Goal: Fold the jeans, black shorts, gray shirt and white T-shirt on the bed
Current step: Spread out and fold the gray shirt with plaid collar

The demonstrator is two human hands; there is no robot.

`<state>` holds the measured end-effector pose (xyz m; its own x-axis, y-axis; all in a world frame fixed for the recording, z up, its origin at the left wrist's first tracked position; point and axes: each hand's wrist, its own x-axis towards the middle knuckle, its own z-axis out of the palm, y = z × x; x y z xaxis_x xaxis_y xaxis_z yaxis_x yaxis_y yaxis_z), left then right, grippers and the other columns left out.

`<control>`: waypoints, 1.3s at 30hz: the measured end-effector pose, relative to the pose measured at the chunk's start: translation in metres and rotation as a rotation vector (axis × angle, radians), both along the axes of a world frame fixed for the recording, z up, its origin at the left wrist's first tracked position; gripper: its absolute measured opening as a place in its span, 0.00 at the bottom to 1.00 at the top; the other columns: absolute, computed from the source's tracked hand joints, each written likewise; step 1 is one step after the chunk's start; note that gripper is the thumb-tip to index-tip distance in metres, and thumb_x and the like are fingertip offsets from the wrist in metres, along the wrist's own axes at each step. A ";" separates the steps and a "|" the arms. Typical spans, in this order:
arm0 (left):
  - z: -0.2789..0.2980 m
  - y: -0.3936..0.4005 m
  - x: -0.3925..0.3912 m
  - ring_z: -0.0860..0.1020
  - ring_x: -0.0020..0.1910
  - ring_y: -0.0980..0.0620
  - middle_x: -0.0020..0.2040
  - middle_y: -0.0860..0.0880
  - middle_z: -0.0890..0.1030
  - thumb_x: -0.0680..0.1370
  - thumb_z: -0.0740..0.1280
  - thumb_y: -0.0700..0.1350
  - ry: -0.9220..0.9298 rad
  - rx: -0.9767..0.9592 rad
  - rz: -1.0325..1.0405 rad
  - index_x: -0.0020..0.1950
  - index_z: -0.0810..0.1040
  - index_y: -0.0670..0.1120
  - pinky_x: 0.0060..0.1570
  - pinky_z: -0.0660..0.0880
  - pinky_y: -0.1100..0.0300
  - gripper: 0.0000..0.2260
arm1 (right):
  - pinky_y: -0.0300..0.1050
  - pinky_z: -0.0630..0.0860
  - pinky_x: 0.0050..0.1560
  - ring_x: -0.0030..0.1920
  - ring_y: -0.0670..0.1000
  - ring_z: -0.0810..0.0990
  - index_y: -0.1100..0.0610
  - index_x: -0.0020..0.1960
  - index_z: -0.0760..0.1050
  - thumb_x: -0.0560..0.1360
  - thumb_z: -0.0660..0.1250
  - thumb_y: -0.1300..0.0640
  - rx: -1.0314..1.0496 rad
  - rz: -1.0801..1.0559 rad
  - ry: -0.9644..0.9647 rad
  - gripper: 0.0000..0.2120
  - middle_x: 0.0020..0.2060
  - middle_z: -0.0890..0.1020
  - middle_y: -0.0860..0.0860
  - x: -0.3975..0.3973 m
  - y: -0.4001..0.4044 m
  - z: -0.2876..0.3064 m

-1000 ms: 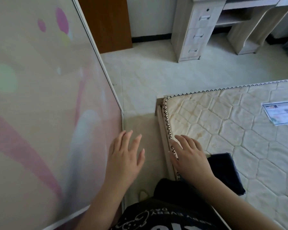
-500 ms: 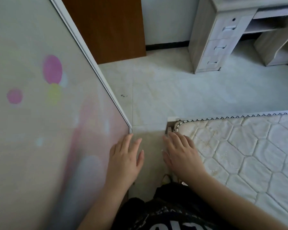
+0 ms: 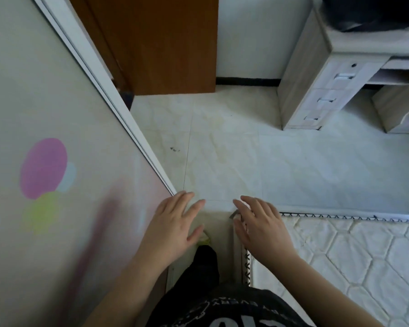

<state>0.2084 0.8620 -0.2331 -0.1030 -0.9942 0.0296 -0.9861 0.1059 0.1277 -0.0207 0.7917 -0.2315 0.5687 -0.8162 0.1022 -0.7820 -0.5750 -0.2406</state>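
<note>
Nearest, the person's dark shirt fills the bottom edge, a dark trouser leg reaching forward between the arms; the left hand (image 3: 175,226) hangs over the floor gap beside the wardrobe door (image 3: 57,161), its fingers (image 3: 187,199) straight and spread, holding nothing; the right hand (image 3: 261,226) hovers over the corner of the bed (image 3: 340,267), fingers (image 3: 248,204) likewise spread and empty, pointing away from the body.

None of the clothes shows here: no jeans, shorts or shirts on the visible stretch of mattress, which runs right of the right fingers; my guess is that the garments lie further right or behind the fingers, out of view, so the right hand is the nearer one to the bed and would lead any reach; nothing can be said of a garment's long axis.

Beyond the fingers lies the tiled floor (image 3: 246,149); further off stand a brown door (image 3: 163,43) and a pale desk (image 3: 316,79) with closed drawers, contents unseen; something dark sits on its top.
</note>
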 end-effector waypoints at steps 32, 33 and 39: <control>0.043 -0.525 0.027 0.76 0.62 0.48 0.62 0.48 0.78 0.81 0.52 0.59 -0.075 0.018 -0.263 0.66 0.76 0.50 0.58 0.74 0.50 0.22 | 0.57 0.69 0.68 0.67 0.60 0.75 0.57 0.68 0.75 0.77 0.66 0.48 -0.030 -0.535 0.090 0.23 0.65 0.77 0.57 0.050 -0.421 -0.005; 0.048 -0.542 0.026 0.76 0.61 0.48 0.62 0.48 0.79 0.80 0.53 0.59 -0.097 0.013 -0.297 0.65 0.77 0.50 0.58 0.75 0.51 0.22 | 0.57 0.69 0.68 0.67 0.60 0.75 0.57 0.69 0.74 0.77 0.66 0.48 -0.020 -0.531 0.104 0.23 0.65 0.78 0.57 0.048 -0.437 -0.003; 0.067 -0.623 0.019 0.77 0.61 0.48 0.63 0.47 0.78 0.81 0.52 0.59 -0.099 0.046 -0.390 0.67 0.76 0.50 0.57 0.75 0.51 0.23 | 0.56 0.73 0.64 0.62 0.58 0.78 0.58 0.65 0.77 0.75 0.69 0.49 -0.021 -0.601 0.071 0.21 0.60 0.81 0.55 0.034 -0.514 0.020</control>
<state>0.2273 0.2391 -0.1656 -0.4725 -0.8803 -0.0428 -0.8810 0.4706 0.0479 0.0134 0.2775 -0.2111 0.0147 -0.9948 0.1008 -0.9851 -0.0317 -0.1691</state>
